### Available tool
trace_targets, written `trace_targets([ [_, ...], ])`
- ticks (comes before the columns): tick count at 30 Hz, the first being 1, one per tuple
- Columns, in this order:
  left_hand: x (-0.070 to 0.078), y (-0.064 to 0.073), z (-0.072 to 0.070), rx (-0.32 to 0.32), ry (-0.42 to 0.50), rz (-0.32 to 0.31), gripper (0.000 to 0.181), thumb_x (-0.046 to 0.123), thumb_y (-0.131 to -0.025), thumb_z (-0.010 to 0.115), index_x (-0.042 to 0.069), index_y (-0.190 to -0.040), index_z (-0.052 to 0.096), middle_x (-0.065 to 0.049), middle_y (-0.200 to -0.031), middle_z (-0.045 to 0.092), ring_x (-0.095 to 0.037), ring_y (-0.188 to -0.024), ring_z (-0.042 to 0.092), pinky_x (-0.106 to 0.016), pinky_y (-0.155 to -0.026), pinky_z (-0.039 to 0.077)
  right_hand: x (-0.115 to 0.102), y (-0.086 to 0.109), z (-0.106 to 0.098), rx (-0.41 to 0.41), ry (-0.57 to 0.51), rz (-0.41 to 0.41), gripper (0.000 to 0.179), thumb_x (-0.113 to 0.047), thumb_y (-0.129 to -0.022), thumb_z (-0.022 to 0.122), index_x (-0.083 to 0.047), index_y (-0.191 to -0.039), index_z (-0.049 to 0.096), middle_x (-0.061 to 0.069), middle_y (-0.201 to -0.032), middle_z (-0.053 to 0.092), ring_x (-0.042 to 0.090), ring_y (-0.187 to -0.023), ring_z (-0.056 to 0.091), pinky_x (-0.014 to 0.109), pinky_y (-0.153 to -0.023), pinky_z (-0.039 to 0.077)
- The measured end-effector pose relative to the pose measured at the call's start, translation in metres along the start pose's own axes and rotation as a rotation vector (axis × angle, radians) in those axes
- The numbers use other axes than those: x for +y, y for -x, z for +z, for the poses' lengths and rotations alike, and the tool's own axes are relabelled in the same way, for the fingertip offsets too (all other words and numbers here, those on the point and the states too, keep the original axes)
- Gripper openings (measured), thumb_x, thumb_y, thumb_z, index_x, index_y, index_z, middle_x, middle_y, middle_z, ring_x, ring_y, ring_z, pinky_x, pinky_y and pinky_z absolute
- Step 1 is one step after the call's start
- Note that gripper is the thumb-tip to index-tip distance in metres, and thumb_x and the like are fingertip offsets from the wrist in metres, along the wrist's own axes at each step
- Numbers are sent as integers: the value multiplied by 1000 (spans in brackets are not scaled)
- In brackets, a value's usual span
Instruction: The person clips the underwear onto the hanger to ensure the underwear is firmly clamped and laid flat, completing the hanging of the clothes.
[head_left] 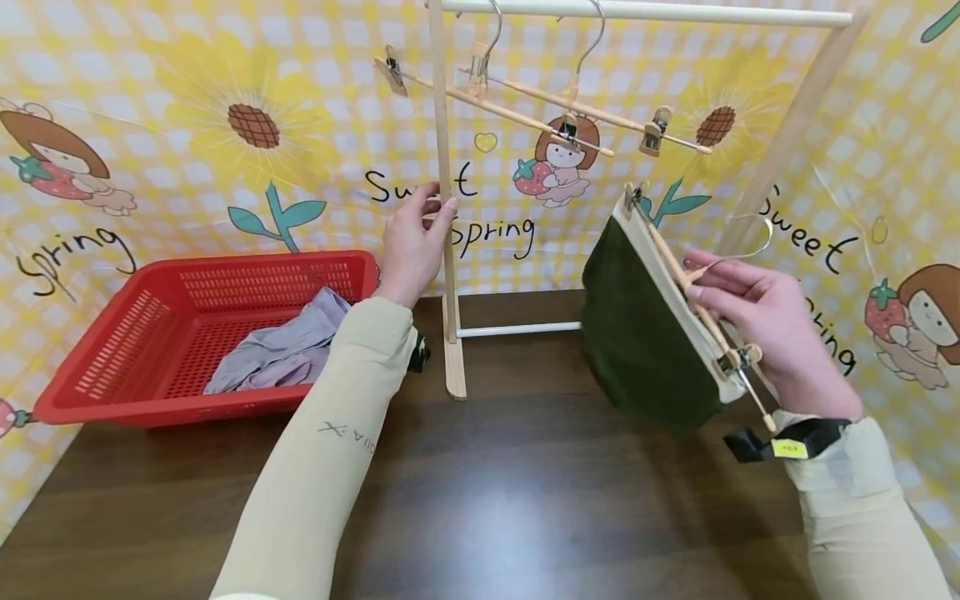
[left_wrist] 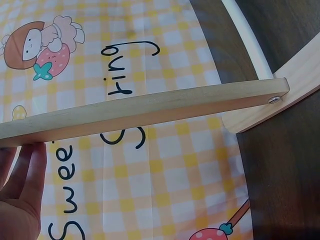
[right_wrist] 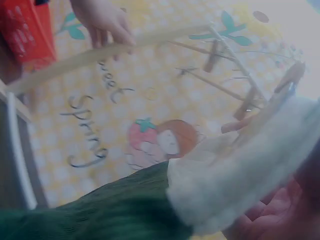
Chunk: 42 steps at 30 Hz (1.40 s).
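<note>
My right hand (head_left: 772, 317) pinches a wooden clip hanger (head_left: 675, 267) near the base of its metal hook, out in front of the rack's right side. From the hanger's two clips hangs a dark green garment (head_left: 652, 333) with a cream waistband (right_wrist: 240, 170); its lower part slants toward the table. At the left post (head_left: 442, 125) of a small clothes rack, my left hand (head_left: 416, 242) grips the wood between thumb and fingers. The left wrist view shows its fingers (left_wrist: 35, 170) against the post's underside.
Two bare clip hangers (head_left: 510, 117) hang from the rack's white top rail (head_left: 675, 12). A red plastic basket (head_left: 150, 408) stands left on the dark wooden table (head_left: 465, 500), holding crumpled grey and pinkish cloth (head_left: 285, 342). Behind is a yellow checked backdrop (head_left: 337, 50).
</note>
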<state>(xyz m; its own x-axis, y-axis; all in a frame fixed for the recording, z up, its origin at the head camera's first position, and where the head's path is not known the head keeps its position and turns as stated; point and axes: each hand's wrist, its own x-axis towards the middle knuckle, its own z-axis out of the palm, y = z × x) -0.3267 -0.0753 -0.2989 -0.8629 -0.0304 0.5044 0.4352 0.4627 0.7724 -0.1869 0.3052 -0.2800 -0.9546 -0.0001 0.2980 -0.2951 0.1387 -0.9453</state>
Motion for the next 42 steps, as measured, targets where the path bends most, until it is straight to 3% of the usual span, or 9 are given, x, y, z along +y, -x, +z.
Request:
trace_targets([
  [6,0,1,0,-12,-2,-9,48,38,-103,61,10,-142,58,-9,-125,69,-20,-100,69,-33,-88,56,-27,-22,-23,21,105,-1,34,-2,-91,76,-11,-124,75,-3,-102,77,6,-79,70,16,-62,52],
  [14,0,2,-1,1,-10,-7,49,39,-103,60,9,-142,58,-10,-124,69,-21,-100,69,-33,-88,56,-55,-55,-54,7,251,24,18,-5,-90,78,-2,-108,79,-12,-118,71,3,-79,68,15,-58,51],
  [18,0,1,-1,2,-9,-6,49,38,-103,61,9,-142,58,-10,-125,69,-21,-100,69,-33,-88,56,-66,-68,-67,-8,319,57,14,-8,-91,78,-4,-104,80,-14,-118,69,3,-81,69,16,-59,52],
  [25,-1,0,1,-4,-4,-6,48,38,-103,61,9,-142,58,-10,-124,69,-21,-99,70,-33,-87,56,-79,-88,-82,-15,296,108,14,-6,-90,78,-14,-102,80,-16,-106,73,5,-68,68,18,-56,53],
  [29,0,0,1,-3,0,-4,49,39,-103,61,9,-142,58,-10,-125,69,-20,-100,69,-32,-87,56,-86,-100,-86,-12,275,109,18,-4,-90,77,-18,-102,79,-10,-95,76,6,-66,68,18,-55,52],
  [36,-1,0,0,1,1,-7,49,39,-103,61,10,-143,58,-10,-127,68,-21,-101,69,-33,-88,56,-103,-120,-87,9,201,89,12,0,-90,76,-8,-98,78,-10,-115,69,5,-68,68,17,-55,51],
  [42,-1,1,0,3,5,-10,49,39,-103,61,11,-143,58,-10,-127,68,-21,-101,69,-34,-88,56,-125,-139,-85,12,127,115,20,6,-87,77,-9,-101,78,-7,-107,73,8,-64,67,19,-53,53],
])
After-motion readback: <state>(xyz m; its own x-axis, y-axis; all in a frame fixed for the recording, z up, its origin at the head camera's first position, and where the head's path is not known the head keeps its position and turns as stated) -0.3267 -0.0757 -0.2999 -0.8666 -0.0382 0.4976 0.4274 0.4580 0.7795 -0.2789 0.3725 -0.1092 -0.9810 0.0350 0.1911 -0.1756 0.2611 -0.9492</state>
